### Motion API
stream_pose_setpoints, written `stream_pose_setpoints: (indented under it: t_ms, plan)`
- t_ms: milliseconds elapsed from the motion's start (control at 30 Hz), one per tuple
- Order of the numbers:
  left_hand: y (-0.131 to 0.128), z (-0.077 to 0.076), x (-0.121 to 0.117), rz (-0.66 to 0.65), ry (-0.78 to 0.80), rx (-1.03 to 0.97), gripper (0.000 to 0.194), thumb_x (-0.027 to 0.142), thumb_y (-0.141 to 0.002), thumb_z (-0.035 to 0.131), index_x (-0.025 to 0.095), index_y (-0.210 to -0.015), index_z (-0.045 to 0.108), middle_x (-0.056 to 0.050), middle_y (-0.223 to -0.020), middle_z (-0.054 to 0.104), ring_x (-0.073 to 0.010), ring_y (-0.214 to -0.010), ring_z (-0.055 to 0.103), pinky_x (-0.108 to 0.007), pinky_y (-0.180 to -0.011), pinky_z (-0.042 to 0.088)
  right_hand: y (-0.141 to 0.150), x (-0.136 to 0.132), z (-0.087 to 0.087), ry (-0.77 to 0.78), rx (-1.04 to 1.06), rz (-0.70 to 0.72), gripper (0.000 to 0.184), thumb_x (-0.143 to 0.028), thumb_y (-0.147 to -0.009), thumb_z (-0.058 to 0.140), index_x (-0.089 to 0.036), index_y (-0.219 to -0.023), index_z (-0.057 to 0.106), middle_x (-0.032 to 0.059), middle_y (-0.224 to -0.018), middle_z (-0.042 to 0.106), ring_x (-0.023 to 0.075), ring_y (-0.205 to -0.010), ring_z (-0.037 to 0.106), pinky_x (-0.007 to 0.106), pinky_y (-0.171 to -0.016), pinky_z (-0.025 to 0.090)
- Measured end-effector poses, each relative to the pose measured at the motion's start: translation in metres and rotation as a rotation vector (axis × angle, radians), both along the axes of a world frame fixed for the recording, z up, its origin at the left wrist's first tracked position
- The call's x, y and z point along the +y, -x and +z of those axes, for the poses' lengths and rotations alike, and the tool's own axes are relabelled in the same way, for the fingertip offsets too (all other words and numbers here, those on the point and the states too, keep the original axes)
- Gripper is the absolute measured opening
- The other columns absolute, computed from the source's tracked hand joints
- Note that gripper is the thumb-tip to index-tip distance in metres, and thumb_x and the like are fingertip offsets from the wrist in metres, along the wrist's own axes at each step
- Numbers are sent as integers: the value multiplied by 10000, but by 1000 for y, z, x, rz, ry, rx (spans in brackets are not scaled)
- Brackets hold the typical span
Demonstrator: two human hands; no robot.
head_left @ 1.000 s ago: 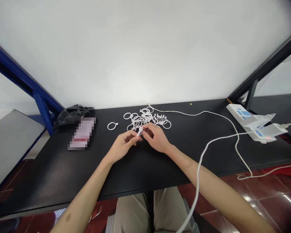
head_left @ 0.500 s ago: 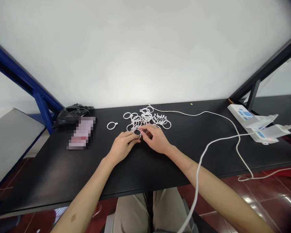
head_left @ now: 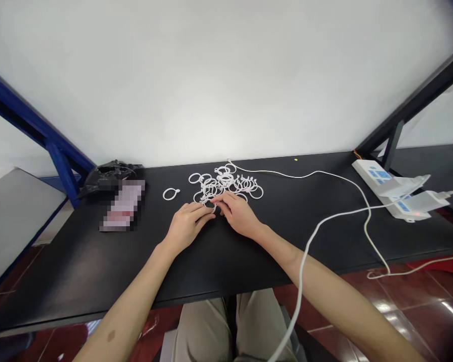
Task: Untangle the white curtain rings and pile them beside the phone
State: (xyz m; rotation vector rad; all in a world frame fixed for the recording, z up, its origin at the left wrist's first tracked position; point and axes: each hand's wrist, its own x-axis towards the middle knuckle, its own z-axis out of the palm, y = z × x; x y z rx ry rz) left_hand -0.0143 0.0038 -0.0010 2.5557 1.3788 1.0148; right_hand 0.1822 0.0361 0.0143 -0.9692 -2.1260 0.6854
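My left hand [head_left: 184, 225] is closed, pinching a small white plastic ring [head_left: 215, 208], which looks like a curtain ring, between thumb and fingers. My right hand [head_left: 238, 214] meets it from the other side, fingers bent on the same ring; the fingers cover most of it. Just beyond both hands lies a loose pile of similar white rings [head_left: 225, 179], each with a small eyelet or clip. Off to the left, a single ring [head_left: 177, 191] lies apart on the black table [head_left: 196, 271].
At the left are a black plastic bag [head_left: 107, 176] and a blurred pinkish flat item [head_left: 124, 203]. A white power strip [head_left: 377, 178] with plugged-in adapters stands at the right. Its white cable [head_left: 305, 256] passes over my right forearm. A white wall [head_left: 226, 90] rises behind.
The ring between my hands has turned and shows less of its loop. My right fingertips have shifted over its top. The whole view has moved slightly.
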Motion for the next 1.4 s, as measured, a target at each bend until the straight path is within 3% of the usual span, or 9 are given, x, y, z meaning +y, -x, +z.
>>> stream_pose_setpoints:
  t_ms: [167,400,567,667,767,967,1233,1300,1400]
  plan:
    - [-2,-1,-1,3,-70,27,212,345,-975,545,200,-941,695,-24,-848,713,-151,-759,632,-295,-702,444,5,1,-6,-33,-5,-43,206,-130,-974,456,-190,-1024,647,60,-1024,688,175,-947,645,330,-873,499]
    - [0,-2,0,76,-102,5,200,328,-985,527,200,-935,672,-27,-845,696,-159,-765,599,-299,-721,454,4,3,-11,-44,38,-70,214,-204,-985,465,-221,-1124,627,45,-1048,691,154,-871,652,300,-817,513]
    - [19,1,8,418,-139,16,207,314,-978,507,202,-923,672,-55,-889,688,-222,-850,568,-354,-784,450,-9,7,3,-126,-32,-213,187,-247,-969,498,-212,-1098,628,52,-1046,676,133,-698,602,298,-736,505]
    - [36,1,13,623,-85,94,213,306,-949,518,191,-942,697,-97,-1007,665,-281,-941,540,-400,-814,445,-17,11,7,-145,-139,-308,160,-255,-971,493,-217,-1013,643,52,-1002,679,178,-822,624,324,-773,498]
    - [46,-1,15,725,3,154,217,300,-921,533,190,-967,714,-117,-1084,642,-312,-993,526,-425,-828,445,-22,16,4,-159,-252,-349,150,-259,-961,508,-210,-980,648,74,-997,673,242,-998,596,373,-855,491]
    - [47,-3,16,757,98,176,270,263,-915,492,207,-1078,700,-123,-1121,653,-326,-1050,529,-449,-857,446,-27,19,3,-136,-378,-361,194,-174,-879,525,-194,-1012,665,105,-1071,629,269,-1058,545,390,-864,487]
    - [51,-2,19,782,28,120,292,261,-912,505,193,-1135,681,-136,-1178,640,-361,-1100,508,-493,-887,437,-35,16,13,-95,-495,-142,254,-121,-769,583,-178,-998,679,108,-1101,570,251,-1028,540,385,-907,480]
    - [46,0,17,733,-54,73,274,267,-922,501,190,-1116,678,-135,-1133,641,-345,-1074,519,-488,-895,437,-35,16,13,-99,-472,-129,199,-147,-811,581,-178,-984,674,109,-1092,569,251,-1031,542,389,-904,481]
    - [31,3,10,548,-119,-3,226,277,-940,499,204,-1077,664,-102,-1068,650,-298,-1050,538,-455,-928,445,-32,16,14,-115,-334,-88,125,-189,-874,563,-180,-959,654,92,-1026,592,225,-996,567,374,-897,485]
